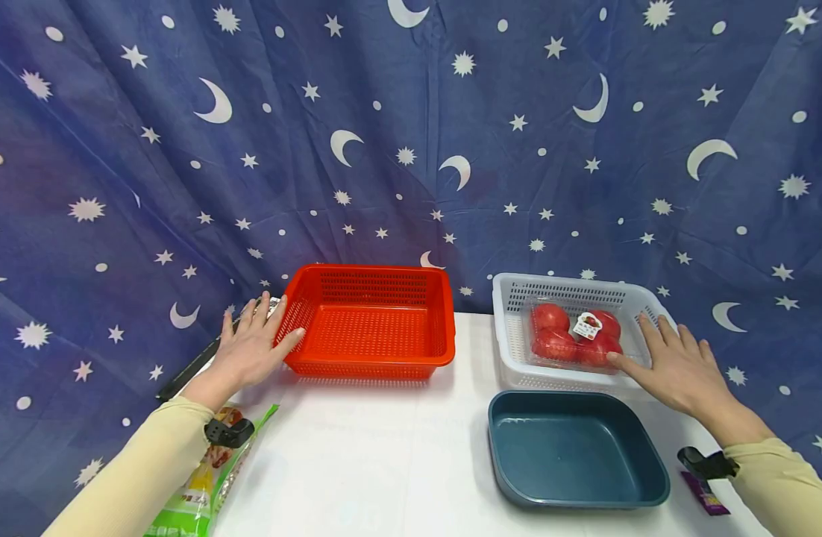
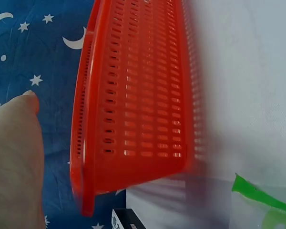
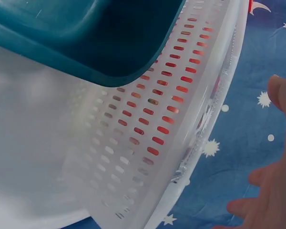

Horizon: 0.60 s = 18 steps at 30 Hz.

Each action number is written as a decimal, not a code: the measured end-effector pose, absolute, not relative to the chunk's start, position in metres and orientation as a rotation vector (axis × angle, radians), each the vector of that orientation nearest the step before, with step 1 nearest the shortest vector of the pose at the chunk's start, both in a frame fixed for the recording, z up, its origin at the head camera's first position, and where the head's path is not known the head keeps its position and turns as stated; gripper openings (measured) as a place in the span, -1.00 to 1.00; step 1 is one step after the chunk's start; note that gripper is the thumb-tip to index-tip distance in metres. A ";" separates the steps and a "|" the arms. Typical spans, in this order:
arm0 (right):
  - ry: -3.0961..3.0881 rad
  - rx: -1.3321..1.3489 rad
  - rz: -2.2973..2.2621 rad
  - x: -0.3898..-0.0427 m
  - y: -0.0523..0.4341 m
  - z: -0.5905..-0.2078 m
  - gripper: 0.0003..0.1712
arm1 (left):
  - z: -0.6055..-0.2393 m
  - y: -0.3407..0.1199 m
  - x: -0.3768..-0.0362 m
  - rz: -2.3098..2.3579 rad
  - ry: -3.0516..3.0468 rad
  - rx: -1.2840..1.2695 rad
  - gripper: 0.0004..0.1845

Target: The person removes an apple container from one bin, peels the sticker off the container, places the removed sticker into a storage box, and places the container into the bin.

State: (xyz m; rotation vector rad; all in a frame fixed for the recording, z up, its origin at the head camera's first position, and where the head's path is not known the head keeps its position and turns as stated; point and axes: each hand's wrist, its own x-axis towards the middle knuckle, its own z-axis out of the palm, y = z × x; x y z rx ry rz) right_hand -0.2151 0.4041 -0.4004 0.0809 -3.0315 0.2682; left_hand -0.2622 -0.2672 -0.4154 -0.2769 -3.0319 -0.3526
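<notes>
My left hand (image 1: 248, 349), fingers spread and straight, hovers at the left end of a red plastic basket (image 1: 371, 365). In the left wrist view the slotted side of that basket (image 2: 143, 109) fills the middle, with the thumb apart from it. At the right, my right hand (image 1: 679, 365) is spread over the right end of a white basket (image 1: 552, 379). Inside this basket lies a clear plastic box of red tomato-like fruit (image 1: 555, 344) with a white label. The right wrist view shows the white basket's slotted side (image 3: 148, 124) and the fingers apart from its rim. Neither hand holds anything.
A dark teal tub (image 1: 579, 447) stands in front of the white basket. Near the right wrist lies a small purple packet (image 1: 705, 494). Under the left forearm is a green printed bag (image 1: 189, 507), and a black long object (image 1: 189, 371) lies behind. A starry blue curtain (image 1: 411, 149) hangs behind the table.
</notes>
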 end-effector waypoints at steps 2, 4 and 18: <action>-3.019 0.091 0.269 -0.215 0.403 -0.400 0.25 | -0.414 -0.265 -0.262 -0.356 -3.023 -0.284 -0.04; -3.005 0.103 0.266 -0.215 0.403 -0.400 0.25 | -0.413 -0.262 -0.261 -0.370 -3.007 -0.291 -0.04; -2.970 0.130 0.294 -0.215 0.396 -0.396 0.22 | -0.405 -0.240 -0.255 -0.380 -2.993 -0.376 -0.06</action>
